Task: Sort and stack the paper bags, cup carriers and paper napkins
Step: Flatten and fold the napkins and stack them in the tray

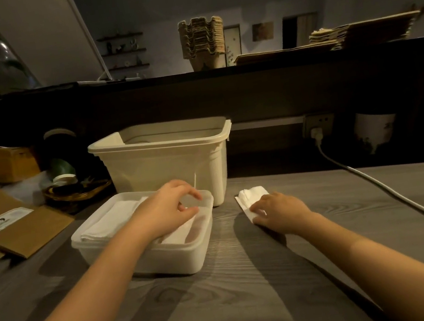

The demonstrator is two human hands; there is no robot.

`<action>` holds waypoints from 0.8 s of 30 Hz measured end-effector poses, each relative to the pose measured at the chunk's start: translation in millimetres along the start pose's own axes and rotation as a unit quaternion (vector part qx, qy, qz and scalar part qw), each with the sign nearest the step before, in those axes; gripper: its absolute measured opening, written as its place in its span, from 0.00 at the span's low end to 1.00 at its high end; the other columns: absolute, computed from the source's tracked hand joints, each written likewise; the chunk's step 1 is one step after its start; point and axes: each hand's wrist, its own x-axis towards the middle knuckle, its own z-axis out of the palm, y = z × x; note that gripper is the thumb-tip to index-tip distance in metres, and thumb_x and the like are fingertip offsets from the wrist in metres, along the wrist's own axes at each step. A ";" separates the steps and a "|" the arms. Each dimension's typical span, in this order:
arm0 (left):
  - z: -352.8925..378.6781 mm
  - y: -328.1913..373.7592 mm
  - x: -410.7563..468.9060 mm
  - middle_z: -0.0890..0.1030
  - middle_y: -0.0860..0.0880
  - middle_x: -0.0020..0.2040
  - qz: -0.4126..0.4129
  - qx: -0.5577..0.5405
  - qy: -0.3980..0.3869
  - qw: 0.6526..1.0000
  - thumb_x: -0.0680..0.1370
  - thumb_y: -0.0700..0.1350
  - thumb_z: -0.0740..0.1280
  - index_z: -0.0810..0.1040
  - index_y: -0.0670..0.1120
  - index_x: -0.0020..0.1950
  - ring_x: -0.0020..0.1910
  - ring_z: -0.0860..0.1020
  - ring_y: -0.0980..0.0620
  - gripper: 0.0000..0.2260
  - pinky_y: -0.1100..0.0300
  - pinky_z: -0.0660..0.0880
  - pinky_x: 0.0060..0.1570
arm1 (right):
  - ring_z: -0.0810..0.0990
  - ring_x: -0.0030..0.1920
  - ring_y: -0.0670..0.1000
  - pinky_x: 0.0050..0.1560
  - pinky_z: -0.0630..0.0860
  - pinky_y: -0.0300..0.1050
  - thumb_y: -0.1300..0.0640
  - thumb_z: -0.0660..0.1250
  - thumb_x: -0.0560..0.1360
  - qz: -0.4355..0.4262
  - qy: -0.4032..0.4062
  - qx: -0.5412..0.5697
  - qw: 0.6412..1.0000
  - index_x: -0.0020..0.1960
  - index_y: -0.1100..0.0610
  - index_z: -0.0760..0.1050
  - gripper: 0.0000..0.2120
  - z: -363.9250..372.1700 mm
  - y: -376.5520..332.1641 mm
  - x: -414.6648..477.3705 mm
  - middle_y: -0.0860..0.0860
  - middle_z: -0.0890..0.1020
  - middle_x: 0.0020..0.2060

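Paper bags [22,234] lying flat and overlapping at the far left of the counter [252,279], one showing a white label. Sitting next along, a shallow clear tub [166,262], holding a folded napkin stack [112,220] on its left side. Hovering over the tub's right half, left hand [166,212], fingers [195,195] loosely curled, thumb and forefinger apart and gripping nothing visible; hanging just above another white napkin in the tub, touching it or not being unclear. Standing just behind the tub, a taller cream bin [164,165]. Sitting nested on the dark ledge above, cup carriers [203,39]. Lying on the counter just right of the tub, a loose napkin [255,193], with right hand [280,212] resting bent fingers [258,212] on its near end; thumb hidden, so pinching or merely pressing cannot be told. Judging the napkin very light, soft, easily creased or slid: probably asking for a gentle pinch at the folded edge, lifting it flat. Further right on the ledge, stacked flat bags [364,28]; trailing across the counter, a white cable [406,199].
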 end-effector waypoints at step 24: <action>94.2 94.5 7.7 0.74 0.45 0.63 -0.097 0.179 -0.117 0.972 0.77 0.63 0.59 0.68 0.43 0.66 0.60 0.73 0.47 0.28 0.57 0.68 0.48 | 0.75 0.59 0.52 0.58 0.72 0.44 0.52 0.65 0.75 0.092 -0.044 0.178 0.979 0.68 0.55 0.69 0.22 4.3 26.7 -18.0 0.53 0.76 0.61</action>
